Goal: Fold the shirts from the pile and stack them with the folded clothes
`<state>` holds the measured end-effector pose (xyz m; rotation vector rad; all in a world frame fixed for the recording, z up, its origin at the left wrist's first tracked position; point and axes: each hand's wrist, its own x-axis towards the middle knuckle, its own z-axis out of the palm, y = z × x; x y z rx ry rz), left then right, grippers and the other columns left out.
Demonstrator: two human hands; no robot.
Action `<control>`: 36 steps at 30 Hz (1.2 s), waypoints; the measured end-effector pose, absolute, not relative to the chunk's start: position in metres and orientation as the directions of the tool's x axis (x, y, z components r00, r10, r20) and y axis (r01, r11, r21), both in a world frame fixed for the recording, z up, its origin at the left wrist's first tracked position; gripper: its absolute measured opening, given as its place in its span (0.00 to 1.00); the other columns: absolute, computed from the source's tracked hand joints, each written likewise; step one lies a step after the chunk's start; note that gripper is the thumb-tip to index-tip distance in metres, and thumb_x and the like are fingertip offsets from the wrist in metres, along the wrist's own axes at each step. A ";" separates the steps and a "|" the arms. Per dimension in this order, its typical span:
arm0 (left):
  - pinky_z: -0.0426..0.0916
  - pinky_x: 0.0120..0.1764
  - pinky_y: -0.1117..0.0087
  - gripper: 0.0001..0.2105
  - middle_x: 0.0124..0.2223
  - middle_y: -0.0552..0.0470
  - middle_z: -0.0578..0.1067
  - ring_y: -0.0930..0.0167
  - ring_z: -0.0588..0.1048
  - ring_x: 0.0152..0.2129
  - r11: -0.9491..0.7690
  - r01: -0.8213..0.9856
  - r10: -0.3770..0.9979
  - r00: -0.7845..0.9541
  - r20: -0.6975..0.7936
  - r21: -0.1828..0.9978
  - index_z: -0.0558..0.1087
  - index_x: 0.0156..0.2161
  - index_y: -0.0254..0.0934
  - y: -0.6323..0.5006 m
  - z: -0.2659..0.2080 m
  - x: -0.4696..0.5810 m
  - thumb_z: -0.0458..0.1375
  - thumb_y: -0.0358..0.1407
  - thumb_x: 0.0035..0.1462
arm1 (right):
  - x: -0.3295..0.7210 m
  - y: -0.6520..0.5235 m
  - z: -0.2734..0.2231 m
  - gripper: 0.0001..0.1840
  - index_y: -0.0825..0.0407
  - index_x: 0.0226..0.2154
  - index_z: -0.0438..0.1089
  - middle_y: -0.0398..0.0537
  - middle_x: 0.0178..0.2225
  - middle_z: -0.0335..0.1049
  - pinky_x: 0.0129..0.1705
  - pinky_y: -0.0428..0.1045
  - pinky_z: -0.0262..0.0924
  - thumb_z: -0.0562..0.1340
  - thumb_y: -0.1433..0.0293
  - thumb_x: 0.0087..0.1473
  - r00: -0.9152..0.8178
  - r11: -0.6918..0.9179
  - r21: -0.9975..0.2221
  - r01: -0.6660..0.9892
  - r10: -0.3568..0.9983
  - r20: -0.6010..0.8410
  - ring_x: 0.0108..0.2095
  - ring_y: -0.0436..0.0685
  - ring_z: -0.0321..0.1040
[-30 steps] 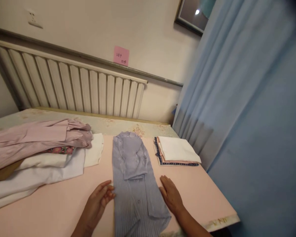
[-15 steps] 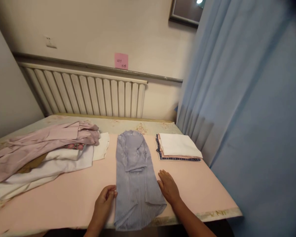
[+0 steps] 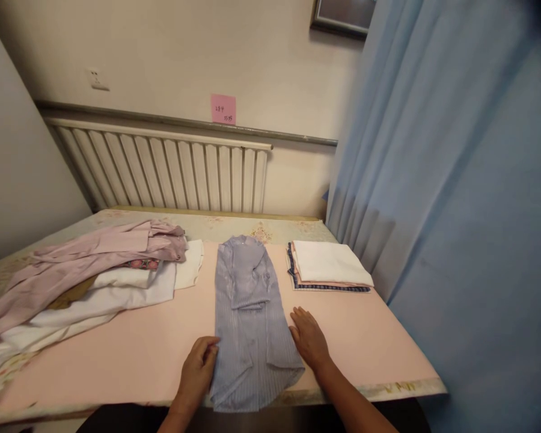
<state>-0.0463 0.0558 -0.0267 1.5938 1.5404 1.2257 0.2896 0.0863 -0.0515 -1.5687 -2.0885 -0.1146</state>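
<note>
A blue striped shirt lies lengthwise in front of me, its sides and sleeves folded inward into a long strip. Its collar points to the wall and its curved hem hangs slightly over the near table edge. At the strip's lower left edge, my left hand has thumb and fingers closed in a pinch on the fabric. My right hand rests open beside the right edge, fingers stretched out and palm down, with its thumb side against the shirt.
Left of the shirt, a loose heap of clothes has a pink garment on top. On the right is a folded stack, white uppermost. A blue curtain hangs along the right side; a radiator stands behind the table.
The view has shifted slightly. My left hand's fingers have moved a little at the shirt's left edge; the right hand and shirt stay nearly the same.
</note>
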 end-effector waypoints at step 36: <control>0.62 0.57 0.61 0.42 0.65 0.55 0.59 0.67 0.59 0.61 -0.611 0.785 0.672 0.580 0.461 -0.097 0.53 0.65 0.44 -0.002 -0.067 -0.052 0.49 0.19 0.42 | 0.275 0.022 -0.043 0.20 0.48 0.49 0.72 0.49 0.42 0.75 0.60 0.60 0.53 0.57 0.66 0.54 0.020 0.151 -0.763 0.628 0.977 0.210 0.50 0.61 0.68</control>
